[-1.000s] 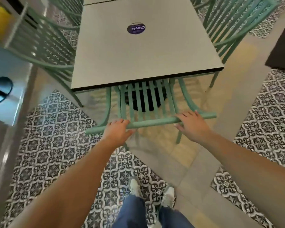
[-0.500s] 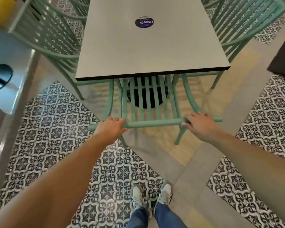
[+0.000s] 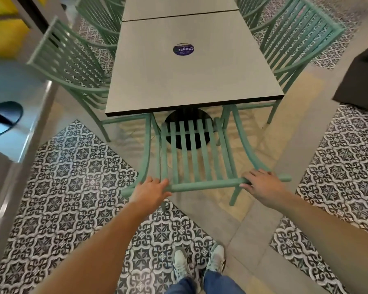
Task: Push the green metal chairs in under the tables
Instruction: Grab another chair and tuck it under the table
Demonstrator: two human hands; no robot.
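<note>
Both hands on the top rail of the green chair (image 3: pixel 191 149) in front of me, head view only. My left hand (image 3: pixel 150 193) sits near the rail's left end, fingers curled over the bar and thumb along its near side, gripping it. My right hand (image 3: pixel 261 184) is near the right end, fingers wrapped over the top and thumb under, also gripping. Chair faces the short end of the grey table (image 3: pixel 191 66); backrest slats slope away from me, their far ends close under the table edge, seat hidden beneath the tabletop, so mostly tucked in, backrest clear of the edge. Black round table base (image 3: pixel 187 117) visible through the slats. Round purple sticker (image 3: pixel 183 49) on the tabletop centre. Second tabletop (image 3: pixel 179 5) butts against the far end. One green chair on the left side (image 3: pixel 72 66) of the table, one on the right side (image 3: pixel 293 41), both with backs sticking out past the table edge. Floor mixes patterned black-and-white tiles (image 3: pixel 77 187) with plain beige ones. My sneakers (image 3: pixel 200 264) and jeans cuffs at bottom centre. Metal counter (image 3: pixel 19 115) at far left, blurry.
</note>
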